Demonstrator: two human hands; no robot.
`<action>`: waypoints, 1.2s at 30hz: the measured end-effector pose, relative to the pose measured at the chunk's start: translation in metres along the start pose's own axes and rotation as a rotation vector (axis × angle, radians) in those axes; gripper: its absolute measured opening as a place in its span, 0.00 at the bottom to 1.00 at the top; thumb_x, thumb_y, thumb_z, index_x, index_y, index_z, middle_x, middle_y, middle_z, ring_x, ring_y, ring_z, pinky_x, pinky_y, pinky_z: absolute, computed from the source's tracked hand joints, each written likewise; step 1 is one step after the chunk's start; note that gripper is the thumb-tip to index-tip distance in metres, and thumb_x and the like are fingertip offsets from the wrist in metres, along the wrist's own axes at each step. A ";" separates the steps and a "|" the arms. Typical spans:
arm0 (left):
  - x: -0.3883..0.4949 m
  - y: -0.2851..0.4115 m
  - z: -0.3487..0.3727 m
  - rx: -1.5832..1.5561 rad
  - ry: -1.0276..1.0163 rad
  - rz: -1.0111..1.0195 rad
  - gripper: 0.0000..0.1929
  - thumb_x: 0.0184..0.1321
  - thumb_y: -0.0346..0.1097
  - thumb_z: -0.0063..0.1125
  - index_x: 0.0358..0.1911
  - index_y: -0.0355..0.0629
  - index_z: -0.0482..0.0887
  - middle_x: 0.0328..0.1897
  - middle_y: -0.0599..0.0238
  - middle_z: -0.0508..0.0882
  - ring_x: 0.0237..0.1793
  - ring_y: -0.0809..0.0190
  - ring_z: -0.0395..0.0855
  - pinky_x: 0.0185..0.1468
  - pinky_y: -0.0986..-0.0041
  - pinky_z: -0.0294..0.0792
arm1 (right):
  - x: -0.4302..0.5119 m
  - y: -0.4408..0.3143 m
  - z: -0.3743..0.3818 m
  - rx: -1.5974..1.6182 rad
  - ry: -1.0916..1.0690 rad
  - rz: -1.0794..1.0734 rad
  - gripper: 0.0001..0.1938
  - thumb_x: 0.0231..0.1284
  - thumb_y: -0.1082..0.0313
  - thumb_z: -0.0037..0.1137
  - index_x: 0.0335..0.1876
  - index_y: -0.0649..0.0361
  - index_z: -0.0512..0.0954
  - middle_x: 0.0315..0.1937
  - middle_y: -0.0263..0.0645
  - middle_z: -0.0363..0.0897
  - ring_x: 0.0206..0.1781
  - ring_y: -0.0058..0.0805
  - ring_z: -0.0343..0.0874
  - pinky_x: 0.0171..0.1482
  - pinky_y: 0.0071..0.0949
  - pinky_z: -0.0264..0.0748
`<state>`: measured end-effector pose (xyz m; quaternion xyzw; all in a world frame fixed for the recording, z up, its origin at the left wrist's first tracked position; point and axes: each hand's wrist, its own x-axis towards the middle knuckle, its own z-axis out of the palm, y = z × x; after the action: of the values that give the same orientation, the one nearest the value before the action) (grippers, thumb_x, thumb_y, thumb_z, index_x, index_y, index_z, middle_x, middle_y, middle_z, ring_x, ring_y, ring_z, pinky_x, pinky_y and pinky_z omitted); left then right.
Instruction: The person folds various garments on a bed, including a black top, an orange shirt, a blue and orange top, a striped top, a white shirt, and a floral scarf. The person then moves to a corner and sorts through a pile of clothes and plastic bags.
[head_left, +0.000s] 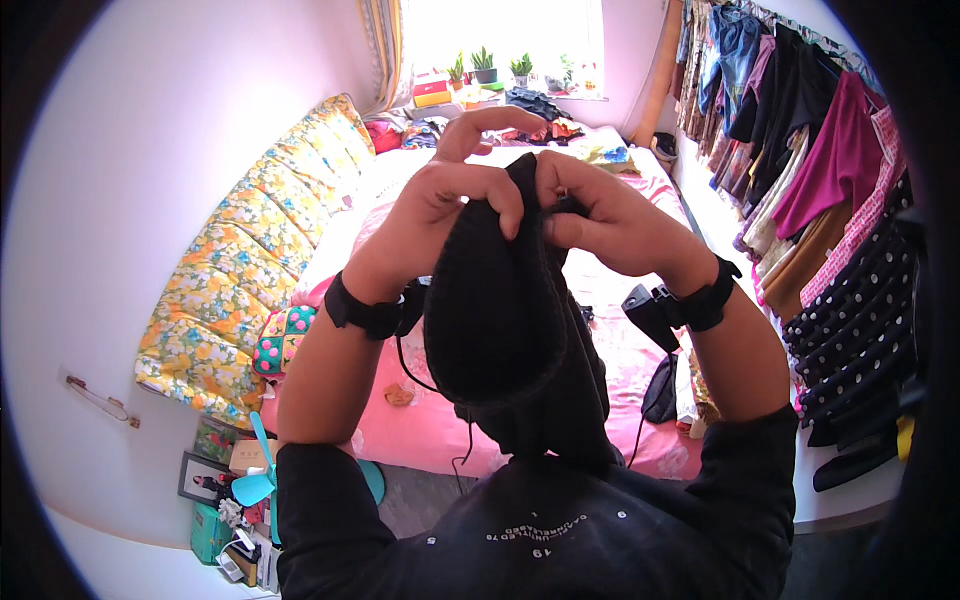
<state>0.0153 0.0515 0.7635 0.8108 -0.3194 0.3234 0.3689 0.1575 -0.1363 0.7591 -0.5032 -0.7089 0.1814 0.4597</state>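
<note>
A piece of black fabric (495, 315), perhaps part of a garment, hangs close before me and hides much of what lies behind it. My left hand (442, 202) grips its upper left edge, with one finger curled over the front and another raised. On the other side, my right hand (604, 214) pinches the top right of the cloth between thumb and fingers. More dark cloth (589, 345) hangs behind the front piece. A black wrist strap (367, 311) is on my left arm, and another strap (705, 300) with a small device is on my right.
Behind the cloth is a bed with a pink sheet (405, 435). A floral padded headboard (247, 277) runs along the left wall. Clothes (817, 172) hang on a rack at right. A turquoise fan (255, 487) stands lower left, and potted plants (484, 67) line the windowsill.
</note>
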 end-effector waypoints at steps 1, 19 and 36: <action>-0.007 -0.008 0.000 -0.004 0.033 -0.029 0.05 0.59 0.33 0.71 0.31 0.50 0.85 0.74 0.53 0.68 0.70 0.52 0.70 0.73 0.62 0.62 | 0.000 0.000 -0.001 -0.097 0.025 0.035 0.09 0.71 0.69 0.56 0.45 0.57 0.67 0.41 0.29 0.67 0.42 0.16 0.68 0.45 0.21 0.70; -0.140 -0.191 0.240 -0.431 0.133 -0.915 0.22 0.67 0.45 0.59 0.61 0.46 0.78 0.75 0.54 0.70 0.74 0.54 0.68 0.75 0.59 0.59 | 0.048 -0.007 -0.078 -1.076 0.554 -0.339 0.08 0.63 0.67 0.57 0.40 0.61 0.73 0.34 0.52 0.78 0.41 0.55 0.79 0.43 0.47 0.75; -0.274 -0.143 0.349 -0.601 -0.564 -1.410 0.28 0.70 0.53 0.51 0.67 0.43 0.71 0.77 0.55 0.68 0.76 0.56 0.66 0.78 0.60 0.55 | -0.444 0.230 0.146 0.510 0.161 1.169 0.43 0.58 0.54 0.69 0.77 0.66 0.63 0.73 0.57 0.67 0.75 0.47 0.68 0.74 0.39 0.65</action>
<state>0.0632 -0.0781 0.3179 0.7386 0.1119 -0.3003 0.5931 0.1931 -0.3991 0.3110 -0.6936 -0.2154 0.5266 0.4418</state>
